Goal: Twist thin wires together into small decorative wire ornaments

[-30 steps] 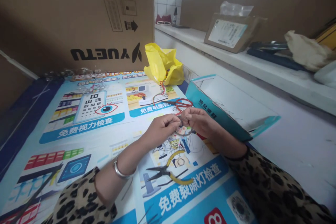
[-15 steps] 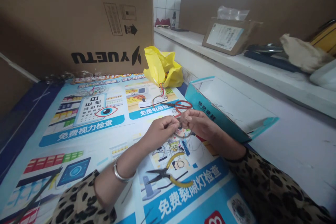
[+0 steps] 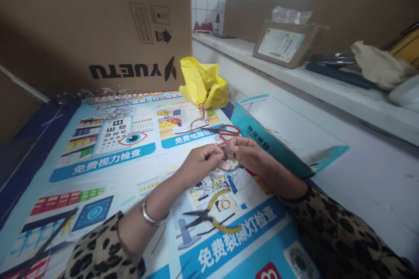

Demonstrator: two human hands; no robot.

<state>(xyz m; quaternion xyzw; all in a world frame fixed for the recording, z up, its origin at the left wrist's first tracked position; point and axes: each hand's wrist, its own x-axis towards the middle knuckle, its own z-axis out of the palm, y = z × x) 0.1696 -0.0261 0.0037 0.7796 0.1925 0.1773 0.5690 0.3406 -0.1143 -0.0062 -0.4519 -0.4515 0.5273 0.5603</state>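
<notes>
My left hand [image 3: 207, 159] and my right hand [image 3: 244, 153] meet over the printed sheet, fingertips pinched close together. Between them is a thin wire loop [image 3: 233, 169], its lower curve hanging beneath the fingers; the pinched part is hidden. Just below lie loose thin wires [image 3: 225, 185] in a tangle. Nearer to me rest yellow-handled pliers [image 3: 209, 219], jaws apart and pointing left. Beyond my right hand are red-handled scissors [image 3: 227, 130].
A yellow plastic bag [image 3: 203, 82] with coloured cords stands at the back. Right of my hands, an open teal box [image 3: 271, 139] leans by the wall. Clear wire pieces [image 3: 118, 112] lie far left, before a large cardboard box [image 3: 131, 17]. A shelf [image 3: 327, 80] runs along the right.
</notes>
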